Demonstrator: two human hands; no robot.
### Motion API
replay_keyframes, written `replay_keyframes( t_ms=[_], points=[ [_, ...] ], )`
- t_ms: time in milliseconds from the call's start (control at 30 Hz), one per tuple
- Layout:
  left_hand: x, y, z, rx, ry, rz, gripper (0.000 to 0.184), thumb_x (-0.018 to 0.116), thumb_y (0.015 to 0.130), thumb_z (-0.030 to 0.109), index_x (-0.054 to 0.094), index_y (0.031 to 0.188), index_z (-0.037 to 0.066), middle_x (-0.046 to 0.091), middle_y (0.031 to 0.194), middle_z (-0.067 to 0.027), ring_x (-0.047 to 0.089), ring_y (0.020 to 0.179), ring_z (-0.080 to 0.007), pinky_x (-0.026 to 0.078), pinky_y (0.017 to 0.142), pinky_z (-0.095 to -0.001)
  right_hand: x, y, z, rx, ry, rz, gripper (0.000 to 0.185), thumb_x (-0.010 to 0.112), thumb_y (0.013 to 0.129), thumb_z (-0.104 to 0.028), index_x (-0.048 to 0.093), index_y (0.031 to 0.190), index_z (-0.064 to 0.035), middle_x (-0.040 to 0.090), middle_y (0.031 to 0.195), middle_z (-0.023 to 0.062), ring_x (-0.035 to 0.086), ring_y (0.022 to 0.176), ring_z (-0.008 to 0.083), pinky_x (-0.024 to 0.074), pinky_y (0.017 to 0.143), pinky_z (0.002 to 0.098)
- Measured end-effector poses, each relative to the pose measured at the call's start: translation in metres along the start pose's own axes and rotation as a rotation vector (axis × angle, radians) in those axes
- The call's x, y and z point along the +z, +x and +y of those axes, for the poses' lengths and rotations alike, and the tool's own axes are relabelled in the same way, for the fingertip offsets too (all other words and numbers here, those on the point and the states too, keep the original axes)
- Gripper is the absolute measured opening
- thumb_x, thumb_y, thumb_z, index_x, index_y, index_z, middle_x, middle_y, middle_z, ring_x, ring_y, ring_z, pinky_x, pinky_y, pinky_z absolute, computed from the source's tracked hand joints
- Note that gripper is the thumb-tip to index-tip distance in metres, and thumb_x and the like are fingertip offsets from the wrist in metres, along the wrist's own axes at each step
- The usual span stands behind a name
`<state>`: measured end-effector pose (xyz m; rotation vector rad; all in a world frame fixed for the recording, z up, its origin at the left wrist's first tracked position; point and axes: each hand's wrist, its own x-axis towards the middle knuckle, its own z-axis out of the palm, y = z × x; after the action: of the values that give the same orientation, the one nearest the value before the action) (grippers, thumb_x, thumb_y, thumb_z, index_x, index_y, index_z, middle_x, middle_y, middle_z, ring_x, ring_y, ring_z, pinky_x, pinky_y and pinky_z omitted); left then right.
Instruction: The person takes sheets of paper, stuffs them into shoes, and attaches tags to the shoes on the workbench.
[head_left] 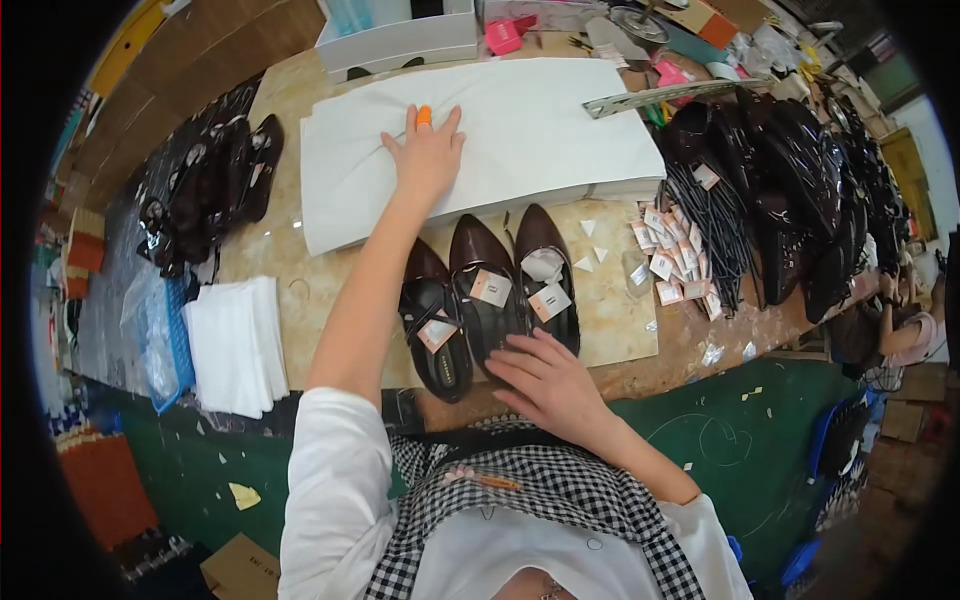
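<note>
My left hand (428,160) lies with spread fingers on a large stack of white paper (530,120); one finger wears an orange cover. Three dark brown pointed shoes stand side by side below the paper: a left one (426,270), a middle one (475,245) and a right one (541,232). Each has a paper tag on it. My right hand (552,385) rests over the heel ends of the middle and right shoes, fingers extended and slightly apart, holding nothing.
Folded white sheets (238,345) and a blue basket (172,340) are at the left, below dark shoes (215,180). Tags (675,255), black laces (715,235), a metal ruler (670,93) and wrapped shoes (790,190) lie right. Another person (910,335) is at far right.
</note>
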<state>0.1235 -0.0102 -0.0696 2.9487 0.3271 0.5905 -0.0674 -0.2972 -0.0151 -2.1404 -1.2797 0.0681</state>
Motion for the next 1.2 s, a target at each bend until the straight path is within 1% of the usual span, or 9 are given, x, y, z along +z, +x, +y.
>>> replay_keyframes(
  t_ms=[233,333,400,433,533,633,800,967,1200],
  points=[
    [-0.151,-0.082,0.072,0.101,-0.468,-0.109,0.019,0.066,0.089,0.025,0.068,0.087,0.007,0.060,0.093,-0.0177,0.061,0.087,-0.0355,0.052,0.076,-0.0410,-0.031,-0.012,0.021,0.408,0.981,0.305,0.075,0.072,0.090,-0.026,0.034,0.153,-0.0096,0.042,0.152,0.0183,0.046,0.137,0.0306,0.0409,0.112,0.0429],
    [-0.178,-0.187,0.099,0.595,-0.767,-0.401,0.026,0.070,0.086,0.029,0.070,0.108,0.015,0.063,0.125,-0.0120,0.060,0.117,-0.0282,0.047,0.098,-0.0429,-0.026,0.004,0.023,0.553,1.772,0.485,0.078,0.057,0.100,-0.039,0.015,0.161,-0.0132,0.033,0.158,0.0177,0.044,0.139,0.0293,0.0406,0.113,0.0419],
    [-0.171,-0.209,0.104,0.274,-1.313,-0.696,0.041,0.075,0.081,0.032,0.070,0.119,0.017,0.058,0.140,-0.0112,0.054,0.129,-0.0299,0.035,0.115,-0.0483,-0.035,0.003,0.000,0.956,1.607,0.347,0.061,0.050,0.104,-0.035,0.028,0.156,-0.0104,0.041,0.154,0.0128,0.047,0.137,0.0252,0.0432,0.110,0.0393],
    [-0.160,-0.203,0.090,0.363,-1.141,-0.317,0.035,0.075,0.081,0.031,0.071,0.112,0.016,0.058,0.139,-0.0138,0.056,0.126,-0.0303,0.035,0.114,-0.0491,-0.037,-0.006,-0.017,1.071,1.484,0.225,0.056,0.051,0.104,-0.031,0.035,0.153,-0.0089,0.046,0.151,0.0110,0.049,0.135,0.0232,0.0445,0.109,0.0382],
    [-0.142,-0.217,0.076,0.457,-0.877,0.126,0.022,0.072,0.081,0.024,0.071,0.099,0.011,0.064,0.125,-0.0170,0.064,0.112,-0.0318,0.045,0.104,-0.0460,-0.031,-0.014,0.005,0.963,1.447,-0.062,0.056,0.062,0.098,-0.020,0.043,0.148,-0.0032,0.052,0.145,0.0152,0.053,0.131,0.0254,0.0451,0.107,0.0376],
    [-0.129,-0.228,0.059,0.071,-0.731,0.090,0.029,0.068,0.086,0.017,0.065,0.114,0.007,0.066,0.114,-0.0133,0.065,0.102,-0.0329,0.049,0.095,-0.0413,-0.049,0.018,0.028,0.306,0.056,-0.053,0.076,0.077,0.082,-0.012,0.040,0.147,0.0022,0.049,0.146,0.0215,0.050,0.134,0.0305,0.0406,0.110,0.0387],
    [-0.132,-0.189,0.081,-0.690,-1.692,-0.404,0.033,0.054,0.100,0.018,0.055,0.129,0.004,0.066,0.109,-0.0151,0.064,0.097,-0.0282,0.051,0.084,-0.0360,-0.006,0.036,-0.008,0.340,0.543,0.258,0.057,0.079,0.080,-0.015,0.058,0.129,0.0047,0.058,0.134,0.0250,0.055,0.128,0.0371,0.0447,0.106,0.0465],
    [-0.090,-0.211,0.067,0.077,-0.437,-0.430,0.059,0.055,0.094,0.047,0.059,0.131,0.001,0.064,0.126,-0.0223,0.053,0.130,-0.0363,0.036,0.113,-0.0477,-0.025,0.056,0.086,0.857,1.184,0.282,0.046,0.073,0.084,-0.013,0.061,0.125,0.0031,0.065,0.125,0.0195,0.067,0.110,0.0328,0.0546,0.091,0.0381],
    [-0.121,-0.265,0.098,0.314,-0.232,-0.465,0.076,0.065,0.084,0.055,0.063,0.117,-0.013,0.064,0.120,-0.0269,0.052,0.128,-0.0387,0.027,0.117,-0.0494,0.041,0.074,0.045,0.175,-0.391,-0.202,0.042,0.072,0.076,-0.014,0.067,0.115,0.0006,0.057,0.098,0.0116,0.065,0.092,0.0250,0.0537,0.076,0.0367]
  ],
)
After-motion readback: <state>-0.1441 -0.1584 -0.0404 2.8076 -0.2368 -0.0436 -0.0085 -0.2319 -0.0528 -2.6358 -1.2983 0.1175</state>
